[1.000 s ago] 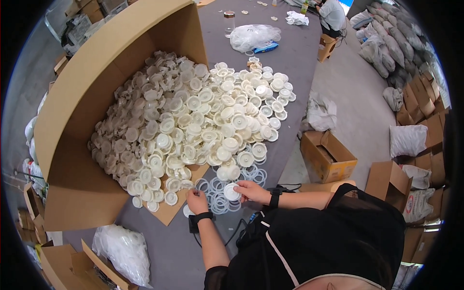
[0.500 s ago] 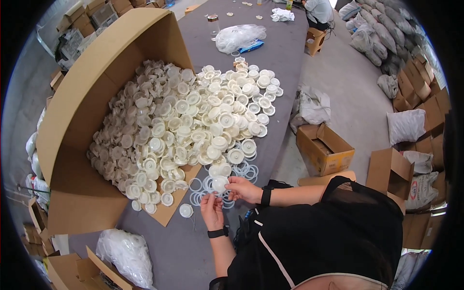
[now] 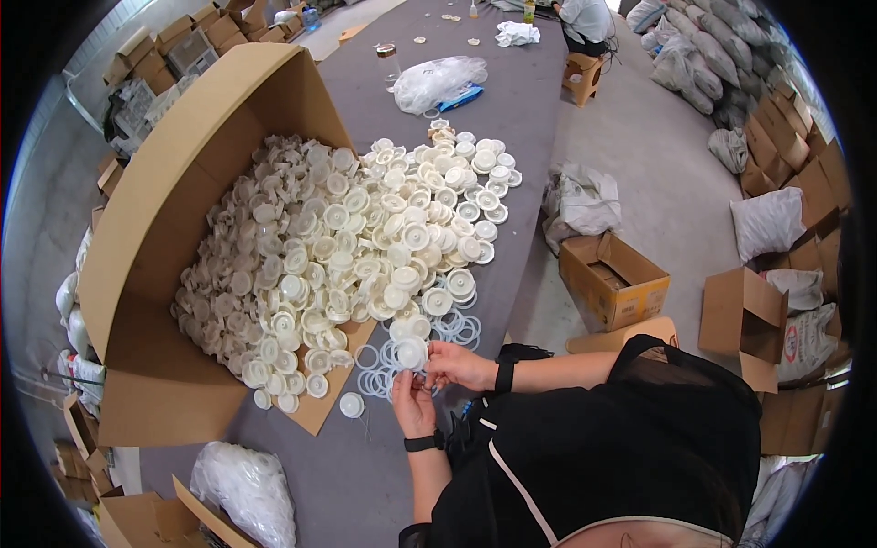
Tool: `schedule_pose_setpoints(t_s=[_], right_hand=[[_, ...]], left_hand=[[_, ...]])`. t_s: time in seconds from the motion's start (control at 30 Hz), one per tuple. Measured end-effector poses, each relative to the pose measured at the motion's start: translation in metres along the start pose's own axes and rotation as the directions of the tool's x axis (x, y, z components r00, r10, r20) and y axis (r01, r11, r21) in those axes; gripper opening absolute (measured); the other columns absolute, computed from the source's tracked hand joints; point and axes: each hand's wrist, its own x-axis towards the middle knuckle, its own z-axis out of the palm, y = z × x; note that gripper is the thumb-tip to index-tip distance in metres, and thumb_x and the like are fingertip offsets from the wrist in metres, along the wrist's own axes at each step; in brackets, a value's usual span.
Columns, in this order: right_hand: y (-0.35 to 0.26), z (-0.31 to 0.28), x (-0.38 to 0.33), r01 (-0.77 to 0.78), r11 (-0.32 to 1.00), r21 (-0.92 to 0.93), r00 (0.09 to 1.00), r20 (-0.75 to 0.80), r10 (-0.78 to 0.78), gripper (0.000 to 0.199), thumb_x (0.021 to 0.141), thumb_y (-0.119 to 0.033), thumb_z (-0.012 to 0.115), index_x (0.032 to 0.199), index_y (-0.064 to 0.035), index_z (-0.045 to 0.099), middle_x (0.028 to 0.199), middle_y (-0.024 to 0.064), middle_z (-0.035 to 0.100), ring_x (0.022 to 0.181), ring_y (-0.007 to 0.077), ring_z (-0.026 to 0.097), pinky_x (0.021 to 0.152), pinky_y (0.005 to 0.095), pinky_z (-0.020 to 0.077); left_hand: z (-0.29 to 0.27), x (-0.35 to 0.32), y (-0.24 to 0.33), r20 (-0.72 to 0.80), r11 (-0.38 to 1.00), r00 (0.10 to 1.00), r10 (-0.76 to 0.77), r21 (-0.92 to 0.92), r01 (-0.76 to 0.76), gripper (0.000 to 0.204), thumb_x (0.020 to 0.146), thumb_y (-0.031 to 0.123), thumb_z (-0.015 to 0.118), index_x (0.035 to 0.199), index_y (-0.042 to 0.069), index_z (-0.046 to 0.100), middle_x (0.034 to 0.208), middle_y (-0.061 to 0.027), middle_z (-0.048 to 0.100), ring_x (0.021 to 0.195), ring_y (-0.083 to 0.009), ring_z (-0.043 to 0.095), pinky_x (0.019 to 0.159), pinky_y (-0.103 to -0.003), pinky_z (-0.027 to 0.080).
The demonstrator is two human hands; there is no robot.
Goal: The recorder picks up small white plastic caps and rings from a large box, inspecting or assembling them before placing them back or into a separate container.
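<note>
Since half a second ago the two hands have drawn closer to the body, and the white plastic cap [image 3: 410, 353] has come away from the heap with them. The left hand [image 3: 413, 403] and the right hand [image 3: 459, 364] meet on this one cap, fingertips of both pinching its rim, just at the near edge of the table [image 3: 512, 119]. Each wrist wears a dark band.

Around the cap, from 9 to 2 o'clock, thin white rings [image 3: 457, 326] lie loose on the grey tabletop; they overlap too much to count. One single cap [image 3: 352, 405] lies alone at 9 o'clock.

Beyond, at 11 o'clock, one large cardboard box [image 3: 174, 210] lies tipped on its side, and a heap of white caps [image 3: 356, 237], hundreds at least, spills from it across the table.

Farther, at 12 o'clock, sit one clear plastic bag [image 3: 438, 80] and one jar [image 3: 387, 60]. At 2 o'clock, on the floor, one open carton [image 3: 614, 281] stands; its contents are hard to make out. A seated person [image 3: 581, 18] at the far end is cut off by the frame.
</note>
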Motion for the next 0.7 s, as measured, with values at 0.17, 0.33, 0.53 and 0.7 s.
schedule_pose_setpoints(t_s=[0.17, 0.33, 0.53, 0.7], right_hand=[[0.001, 0.005, -0.004, 0.03, 0.998, -0.05, 0.999, -0.037, -0.032, 0.019, 0.08, -0.013, 0.053, 0.095, -0.0058, 0.044, 0.074, 0.001, 0.054, 0.06, 0.0085, 0.055, 0.048, 0.0186, 0.0404], [0.005, 0.005, -0.006, 0.094, 0.99, -0.101, 0.993, -0.064, -0.101, 0.015, 0.08, -0.013, 0.052, 0.091, -0.005, 0.046, 0.068, 0.0001, 0.053, 0.051, 0.0073, 0.051, 0.044, 0.018, 0.0375], [0.004, 0.009, -0.005, 0.102, 0.993, 0.055, 0.994, -0.054, -0.099, 0.011, 0.081, -0.015, 0.048, 0.084, -0.0052, 0.049, 0.06, -0.0001, 0.049, 0.044, 0.0065, 0.045, 0.039, 0.0182, 0.0326], [0.001, 0.016, -0.011, 0.109, 0.993, -0.033, 0.994, -0.027, -0.11, 0.018, 0.082, -0.022, 0.046, 0.075, -0.0054, 0.052, 0.055, -0.0003, 0.046, 0.04, 0.0064, 0.039, 0.037, 0.019, 0.0298]], left_hand=[[0.007, -0.007, 0.001, -0.117, 0.994, 0.99, 0.072, 0.084, -0.063, 0.007, 0.079, 0.011, 0.055, 0.076, 0.006, 0.051, 0.064, -0.0029, 0.052, 0.059, -0.0106, 0.049, 0.053, -0.023, 0.04], [0.004, -0.012, 0.001, -0.044, 0.995, 0.995, 0.09, 0.04, -0.089, 0.005, 0.079, 0.008, 0.052, 0.077, 0.006, 0.049, 0.062, -0.0014, 0.048, 0.047, -0.0079, 0.041, 0.043, -0.02, 0.031], [0.019, -0.02, 0.007, -0.024, 0.99, 0.99, 0.141, -0.016, -0.141, 0.01, 0.078, 0.005, 0.048, 0.089, 0.005, 0.049, 0.06, -0.0005, 0.046, 0.039, -0.0057, 0.032, 0.036, -0.019, 0.023], [0.018, -0.023, 0.008, -0.017, 0.988, 0.987, 0.157, 0.008, -0.157, 0.02, 0.081, 0.016, 0.046, 0.095, 0.002, 0.049, 0.065, -0.0017, 0.05, 0.039, -0.0048, 0.033, 0.036, -0.019, 0.024]])
